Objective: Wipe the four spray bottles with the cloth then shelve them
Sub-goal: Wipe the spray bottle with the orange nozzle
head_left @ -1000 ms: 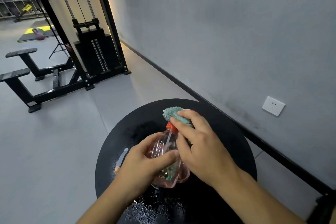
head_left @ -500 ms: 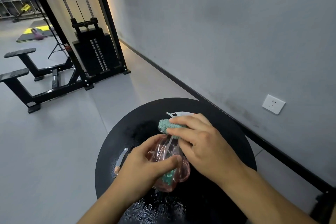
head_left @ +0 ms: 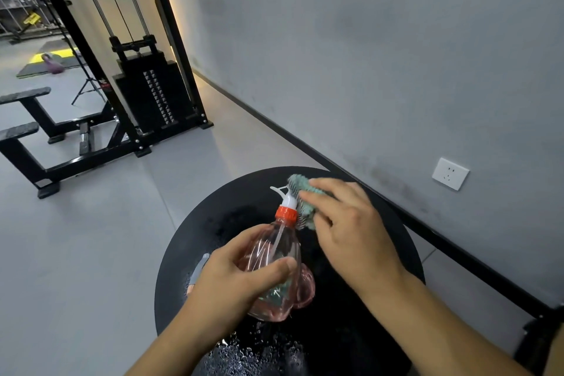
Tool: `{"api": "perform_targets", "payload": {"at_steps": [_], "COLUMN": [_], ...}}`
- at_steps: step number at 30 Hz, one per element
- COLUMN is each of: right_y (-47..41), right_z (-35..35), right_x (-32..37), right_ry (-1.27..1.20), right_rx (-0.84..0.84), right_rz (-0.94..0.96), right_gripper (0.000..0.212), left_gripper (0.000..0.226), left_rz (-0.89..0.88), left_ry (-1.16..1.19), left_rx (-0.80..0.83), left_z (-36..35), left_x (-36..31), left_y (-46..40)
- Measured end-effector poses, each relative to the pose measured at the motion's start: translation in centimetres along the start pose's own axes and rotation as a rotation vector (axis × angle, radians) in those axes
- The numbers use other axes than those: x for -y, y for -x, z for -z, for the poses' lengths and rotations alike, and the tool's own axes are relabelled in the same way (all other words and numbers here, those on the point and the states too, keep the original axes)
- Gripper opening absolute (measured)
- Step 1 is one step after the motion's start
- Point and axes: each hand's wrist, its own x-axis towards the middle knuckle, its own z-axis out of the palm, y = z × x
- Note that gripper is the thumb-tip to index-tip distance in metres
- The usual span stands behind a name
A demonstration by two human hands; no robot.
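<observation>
Fingers of the left hand (head_left: 244, 278) curl round the pink bottle (head_left: 276, 259), holding it tilted over the black table (head_left: 189, 241) so it stays steady. Right hand (head_left: 351, 229) pinches the green cloth (head_left: 302, 201) against the white nozzle (head_left: 285, 196) to rub it clean.

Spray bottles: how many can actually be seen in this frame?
2. A pink spray bottle with an orange collar is gripped by the left hand above the round black table. A second bottle shows partly behind it. Others may be hidden.
</observation>
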Motion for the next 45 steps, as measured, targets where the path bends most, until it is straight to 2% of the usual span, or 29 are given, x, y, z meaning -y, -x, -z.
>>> {"api": "perform_targets", "payload": {"at_steps": [4,10,15,19,24,29,32,37,39,43,45], "right_y": [-0.5,0.5,0.6,0.8,-0.2,0.7,0.2,1.0,1.0,0.8,1.1], "right_z": [0.7,0.5,-0.2,-0.4,0.4,-0.9,-0.7,-0.9,-0.9,-0.6,-0.6], "right_x": [-0.4,1.0,0.8,0.1,-1.4,-0.2,-0.7,0.4,0.4,0.3,0.5], "right_ry": [0.011,-0.075,-0.058,-0.058,-0.086,-0.071,-0.085,-0.119,-0.127,-0.124,-0.144], "right_rx": [-0.02,0.182,0.03,0.013,-0.13,-0.07,-0.081,0.05,0.045,-0.003,0.036], "right_rz": [-0.07,-0.077,-0.03,0.045,-0.072,0.032,-0.03,-0.023,-0.027,-0.056,-0.085], "right_gripper": [0.041,0.047,0.032,0.033,0.028,0.029,0.028,0.026,0.027,0.026,0.025], "left_gripper": [0.052,0.044,0.048,0.049,0.045,0.042,0.047,0.057,0.06,0.053,0.052], "left_rz": [-0.011,0.01,0.02,-0.009,-0.031,-0.037,-0.045,-0.041,-0.054,-0.043,-0.045], "left_ry": [0.007,0.051,0.054,0.063,0.078,0.09,0.118,0.18,0.186,0.186,0.186], "left_rx": [-0.003,-0.005,0.016,0.009,0.016,0.005,-0.002,-0.066,-0.054,-0.016,-0.027], "left_z": [0.2,0.3,0.0,0.1,0.4,0.4,0.4,1.5,1.7,0.9,1.0], "left_x": [-0.3,-0.3,0.0,-0.1,-0.3,-0.3,-0.2,0.3,0.5,0.7,0.8], "left_y": [0.0,0.1,0.0,0.0,0.0,-0.2,-0.2,-0.9,-1.1,-1.0,-1.1]}}
